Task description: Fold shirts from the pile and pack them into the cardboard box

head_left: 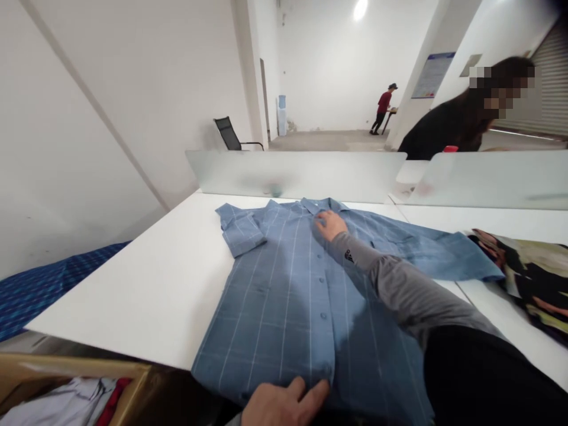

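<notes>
A blue button-up shirt [288, 278] with thin white check lines lies front side up on the white table, its collar at the far end. Its left-side sleeve is folded over, while the other sleeve stretches out to the right. Near the bottom edge, my left hand [284, 405] is closed on the hem beside the button placket; part of the hand is cut off by the frame. Just below the collar, my right hand [332, 226] has its fingers pinched on the placket. The right forearm crosses over the shirt and covers some of it.
Frosted dividers [293, 174] edge the table's far side. A patterned garment [532, 266] lies at the right. At lower left stands a cardboard box [133, 384] with clothes, and blue patterned cloth [57, 278]. Two people are beyond, one leaning near the divider.
</notes>
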The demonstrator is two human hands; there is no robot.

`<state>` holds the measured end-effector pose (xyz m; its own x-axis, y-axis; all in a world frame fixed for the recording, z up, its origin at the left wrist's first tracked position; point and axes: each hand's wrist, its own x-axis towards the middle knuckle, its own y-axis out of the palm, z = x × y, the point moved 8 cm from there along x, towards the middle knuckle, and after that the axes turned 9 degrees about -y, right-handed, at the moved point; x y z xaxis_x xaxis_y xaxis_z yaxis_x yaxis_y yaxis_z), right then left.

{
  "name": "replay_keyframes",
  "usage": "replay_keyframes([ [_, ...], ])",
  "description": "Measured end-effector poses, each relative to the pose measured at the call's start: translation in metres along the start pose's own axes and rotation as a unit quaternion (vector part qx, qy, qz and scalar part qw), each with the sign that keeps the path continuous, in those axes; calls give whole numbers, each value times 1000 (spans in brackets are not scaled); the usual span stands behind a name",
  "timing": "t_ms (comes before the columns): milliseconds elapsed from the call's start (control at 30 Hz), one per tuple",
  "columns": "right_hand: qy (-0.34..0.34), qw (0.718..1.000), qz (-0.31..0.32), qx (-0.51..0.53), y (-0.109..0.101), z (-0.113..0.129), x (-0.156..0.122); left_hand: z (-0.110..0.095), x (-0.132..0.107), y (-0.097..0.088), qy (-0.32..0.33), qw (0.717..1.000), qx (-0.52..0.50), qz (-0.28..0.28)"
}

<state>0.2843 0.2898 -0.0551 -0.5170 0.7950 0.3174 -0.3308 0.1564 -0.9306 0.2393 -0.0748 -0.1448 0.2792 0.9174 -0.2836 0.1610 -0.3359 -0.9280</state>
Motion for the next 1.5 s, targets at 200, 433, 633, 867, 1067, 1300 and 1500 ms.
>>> replay_keyframes([
  [200, -151, 976, 152, -25, 31, 71, -130, -24, -31, -15, -8, 998, 50, 42],
  [433, -214, 958, 136, 131, -11, 103, -198, -44, -29, 14, 164, 980, -101, 46],
  [633, -223, 922, 102, 300, -64, 87, -306, -13, -33, 15, 82, 982, -173, -8],
  [867, 138, 982, -31, -122, -86, -76, -337, 101, -71, -78, -110, 901, -36, -419],
  [1067, 163, 971, 54, -166, -76, -105, -322, 108, -49, -56, -77, 953, 20, -293],
  [1300, 180, 951, 3, -252, -120, -167, -277, 87, 1, -90, -38, 955, 24, -293],
  [1500, 119, 981, -23, -148, -101, -204, -222, 33, 135, -113, 27, 960, 32, -276],
])
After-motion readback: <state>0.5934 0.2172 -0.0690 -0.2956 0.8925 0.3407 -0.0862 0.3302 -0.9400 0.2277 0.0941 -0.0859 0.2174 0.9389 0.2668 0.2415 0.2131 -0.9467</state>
